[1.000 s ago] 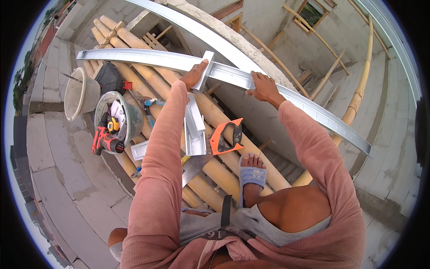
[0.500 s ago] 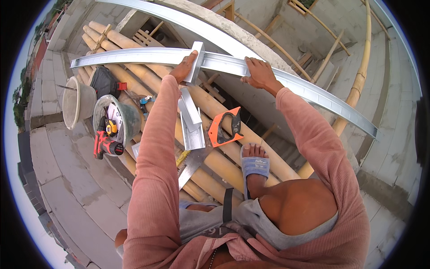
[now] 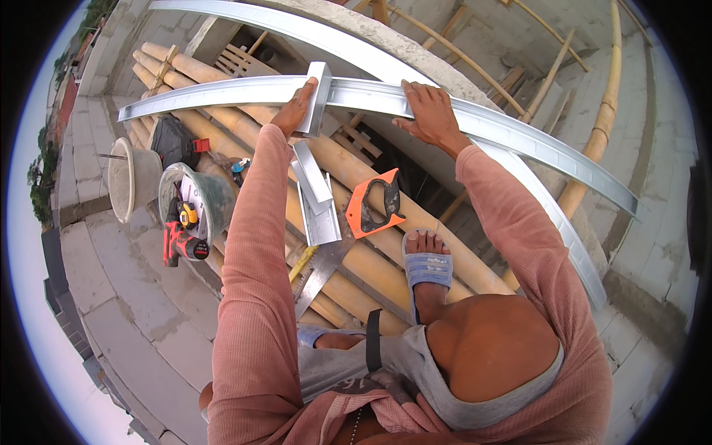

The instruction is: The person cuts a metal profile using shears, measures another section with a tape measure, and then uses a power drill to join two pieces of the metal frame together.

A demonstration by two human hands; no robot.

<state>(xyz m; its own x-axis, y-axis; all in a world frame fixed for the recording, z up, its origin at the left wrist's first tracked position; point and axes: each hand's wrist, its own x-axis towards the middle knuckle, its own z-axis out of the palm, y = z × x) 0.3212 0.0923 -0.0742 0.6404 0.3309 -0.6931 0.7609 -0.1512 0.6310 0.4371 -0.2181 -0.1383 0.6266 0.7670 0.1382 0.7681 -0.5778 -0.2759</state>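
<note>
Head view, far left: pale bucket (image 3: 148, 178), well left of the left fingers and nearer the person.
Green bucket (image 3: 220, 199): just right of the pale one, also left of those fingers, with the drill (image 3: 182, 243) and tape (image 3: 189, 216) at its mouth.
Bag (image 3: 176, 141): dark, just beyond the green bucket, left of the left fingers.
Left hand (image 3: 291, 113): fingers slightly bent, tips against the short piece (image 3: 319, 96); its thumb is hidden, so I can't tell whether it pinches.
Short piece: crosswise over the long channel (image 3: 360, 98), just right of the left fingers.
Offcuts (image 3: 315, 189): two, overlapping on the bamboo poles (image 3: 348, 169), nearer the person than the left fingers.
Long channel: reaching out past both hands' fingers, left and right.
Saw (image 3: 359, 211): orange-handled, between the hands, nearer the person than either's fingers.
Right hand (image 3: 432, 119): half closed on the long channel, fingers over it, thumb spread at the near edge.
Second channel (image 3: 326, 38): beyond both hands' fingers, crossing beneath the long channel at right.
</note>
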